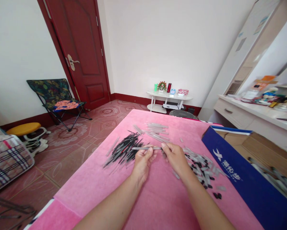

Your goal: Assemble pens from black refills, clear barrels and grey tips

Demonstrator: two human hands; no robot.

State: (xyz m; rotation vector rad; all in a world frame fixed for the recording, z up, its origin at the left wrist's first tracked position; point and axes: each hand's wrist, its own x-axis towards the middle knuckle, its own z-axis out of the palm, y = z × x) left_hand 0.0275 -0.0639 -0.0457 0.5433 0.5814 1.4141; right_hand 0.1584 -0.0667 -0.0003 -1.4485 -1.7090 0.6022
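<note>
A slim pen [139,148] lies level across my two hands, above the pink cloth [153,198]. My left hand [144,159] is closed around its middle, thumb on top. At its other end my right hand [174,155] pinches the dark tip; the fingers partly cover what is there. Left of my hands lies a heap of black pen refills [126,147]. Behind them are several clear pen barrels [156,128]. Near my right forearm, clear caps and small black plugs [205,169] are scattered.
A blue cardboard box [239,174] with assembled-looking pens [275,177] stands on the right, beside a white dresser [253,118]. Beyond the cloth are a low white table [168,95], a folding chair [57,95], a yellow stool [23,128] and a red door [83,54].
</note>
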